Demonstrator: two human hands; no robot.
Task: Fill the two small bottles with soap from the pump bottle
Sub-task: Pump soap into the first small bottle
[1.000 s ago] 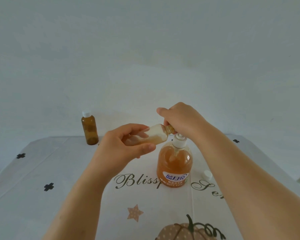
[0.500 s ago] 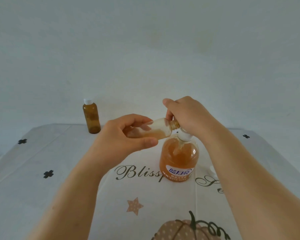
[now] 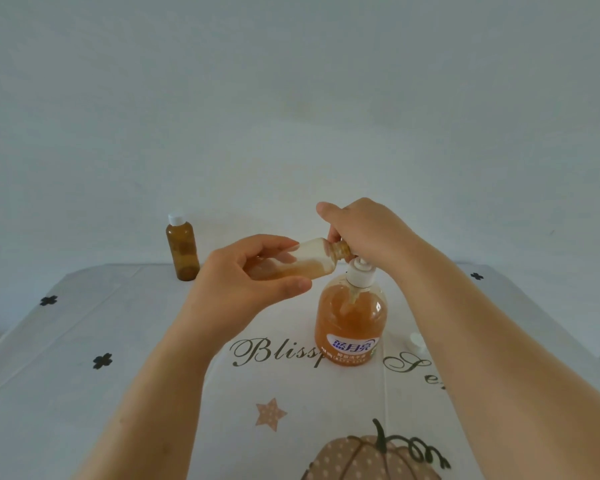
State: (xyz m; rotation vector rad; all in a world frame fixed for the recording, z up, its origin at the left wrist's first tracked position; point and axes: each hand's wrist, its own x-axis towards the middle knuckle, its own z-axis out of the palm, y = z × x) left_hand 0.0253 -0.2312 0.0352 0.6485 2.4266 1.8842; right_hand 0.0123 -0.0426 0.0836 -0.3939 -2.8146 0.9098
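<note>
Head view, pump bottle (image 3: 349, 320) plunger risen, right hand (image 3: 362, 227) higher

Surface (image 3: 84, 393) covered with a white cloth printed with small black crosses, cursive lettering, a tan star and a dotted pumpkin at the near edge. Standing on it: a round clear plastic pump bottle of orange soap with white pump and blue-white label (image 3: 350, 320), centre right; a small amber plastic bottle with white cap (image 3: 182, 251), upright at the far left edge, well apart. A small white cap (image 3: 417, 341) lies right of the pump bottle.
</note>
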